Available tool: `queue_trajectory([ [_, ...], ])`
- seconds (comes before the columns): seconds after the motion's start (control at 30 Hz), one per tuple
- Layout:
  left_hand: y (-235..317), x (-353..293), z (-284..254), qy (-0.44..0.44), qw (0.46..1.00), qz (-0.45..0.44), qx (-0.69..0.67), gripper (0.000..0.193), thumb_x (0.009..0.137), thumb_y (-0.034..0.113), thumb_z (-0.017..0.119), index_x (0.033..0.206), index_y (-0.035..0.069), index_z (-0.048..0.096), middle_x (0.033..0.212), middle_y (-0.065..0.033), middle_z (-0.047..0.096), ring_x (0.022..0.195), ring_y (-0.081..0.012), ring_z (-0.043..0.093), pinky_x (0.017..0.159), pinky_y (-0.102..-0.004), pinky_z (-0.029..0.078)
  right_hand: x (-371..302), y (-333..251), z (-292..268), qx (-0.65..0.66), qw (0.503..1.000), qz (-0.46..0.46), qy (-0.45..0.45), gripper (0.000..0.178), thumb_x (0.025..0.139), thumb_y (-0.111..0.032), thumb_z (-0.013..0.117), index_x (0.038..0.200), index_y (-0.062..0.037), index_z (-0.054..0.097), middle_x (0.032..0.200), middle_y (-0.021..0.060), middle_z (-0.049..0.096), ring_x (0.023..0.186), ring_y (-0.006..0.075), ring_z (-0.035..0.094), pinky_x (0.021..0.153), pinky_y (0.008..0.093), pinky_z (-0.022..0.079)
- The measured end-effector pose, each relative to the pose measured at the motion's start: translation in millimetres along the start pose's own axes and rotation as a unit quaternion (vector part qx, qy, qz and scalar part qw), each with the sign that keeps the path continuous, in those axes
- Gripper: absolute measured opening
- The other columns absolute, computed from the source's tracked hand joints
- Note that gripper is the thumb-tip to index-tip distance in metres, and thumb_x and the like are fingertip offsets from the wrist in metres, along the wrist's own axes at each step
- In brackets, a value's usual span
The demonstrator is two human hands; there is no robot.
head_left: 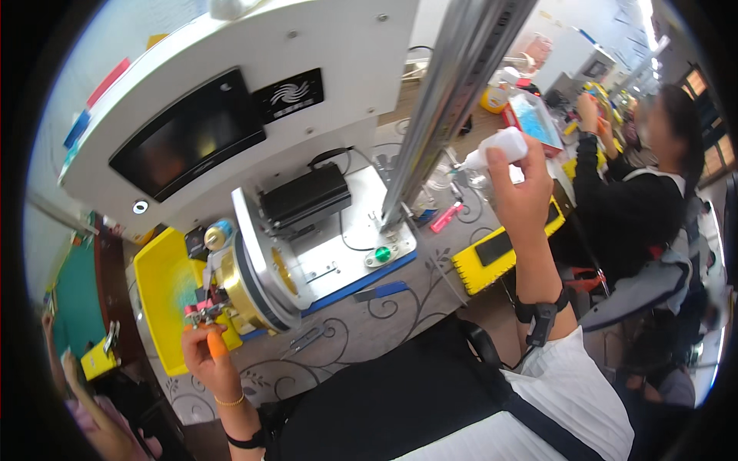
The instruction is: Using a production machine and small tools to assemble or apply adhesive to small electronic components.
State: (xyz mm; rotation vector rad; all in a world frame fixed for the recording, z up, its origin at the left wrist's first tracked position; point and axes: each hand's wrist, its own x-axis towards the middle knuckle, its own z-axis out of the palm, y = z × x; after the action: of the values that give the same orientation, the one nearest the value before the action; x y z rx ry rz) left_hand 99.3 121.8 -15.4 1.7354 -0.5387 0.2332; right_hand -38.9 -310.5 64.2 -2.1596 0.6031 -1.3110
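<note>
My right hand (523, 188) is raised to the right of the metal post, its fingers wrapped round a small white squeeze bottle (503, 146). The bottle lies tilted, its thin nozzle pointing left. At the lower left, my left hand (207, 357) wears an orange finger cot and pinches a small metal fitting (201, 313) on the side of the machine. Close by that fitting is a brass-coloured round drum (238, 292), mounted beside a silver disc (265, 261). My fingertips partly hide the fitting, so its exact shape cannot be made out.
A yellow tray (157, 307) stands behind my left hand. Tweezers (305, 340), a blue-handled tool (380, 291) and a pink tube (446, 218) lie on the patterned table. The metal post (453, 100) rises between my hands. Another person (634, 200) sits at the right.
</note>
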Motion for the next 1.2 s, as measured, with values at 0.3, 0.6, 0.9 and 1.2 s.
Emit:
queue_trajectory([
  [0.3, 23.1, 16.9, 12.0, -0.021, 0.998, -0.021, 0.063, 0.002, 0.087, 0.002, 0.060, 0.087, 0.001, 0.058, 0.082, -0.0063, 0.064, 0.078, -0.0133, 0.060, 0.075, -0.0253, 0.047, -63.3, -37.0, -11.9, 0.153, 0.942, -0.118, -0.274, 0.008, 0.087, -0.007, 0.060, 0.093, -0.0019, 0.062, 0.082, 0.0079, 0.062, 0.077, 0.0170, 0.058, 0.070, 0.0266, 0.046],
  [0.6, 76.9, 23.7, 1.0, -0.061, 0.979, -0.153, 0.122, 0.008, 0.084, 0.003, 0.066, 0.091, -0.001, 0.062, 0.078, -0.0042, 0.066, 0.072, -0.0094, 0.063, 0.067, -0.0235, 0.049, -158.6, -94.4, 108.5, 0.186, 0.802, -0.272, -0.499, 0.020, 0.081, -0.020, 0.070, 0.095, -0.0078, 0.064, 0.092, 0.0062, 0.062, 0.084, 0.0260, 0.061, 0.074, 0.0350, 0.050],
  [0.9, 78.1, 77.6, 5.5, -0.113, 0.928, 0.192, 0.298, 0.010, 0.081, 0.006, 0.067, 0.090, 0.006, 0.061, 0.081, -0.0074, 0.063, 0.072, -0.0236, 0.060, 0.067, -0.0324, 0.047, -167.8, -110.0, 117.5, 0.088, 0.786, -0.217, -0.572, 0.019, 0.081, -0.017, 0.069, 0.092, -0.0058, 0.058, 0.088, 0.0083, 0.058, 0.087, 0.0288, 0.058, 0.073, 0.0393, 0.048],
  [1.2, 55.0, 89.6, 13.7, -0.266, 0.943, 0.118, 0.164, 0.008, 0.089, 0.007, 0.063, 0.095, 0.002, 0.061, 0.089, -0.0067, 0.064, 0.080, -0.0194, 0.061, 0.073, -0.0275, 0.049, -127.8, -150.7, 85.5, 0.159, 0.779, -0.133, -0.592, 0.021, 0.080, -0.005, 0.063, 0.094, -0.0043, 0.048, 0.080, 0.0136, 0.055, 0.068, 0.0335, 0.059, 0.059, 0.0415, 0.049],
])
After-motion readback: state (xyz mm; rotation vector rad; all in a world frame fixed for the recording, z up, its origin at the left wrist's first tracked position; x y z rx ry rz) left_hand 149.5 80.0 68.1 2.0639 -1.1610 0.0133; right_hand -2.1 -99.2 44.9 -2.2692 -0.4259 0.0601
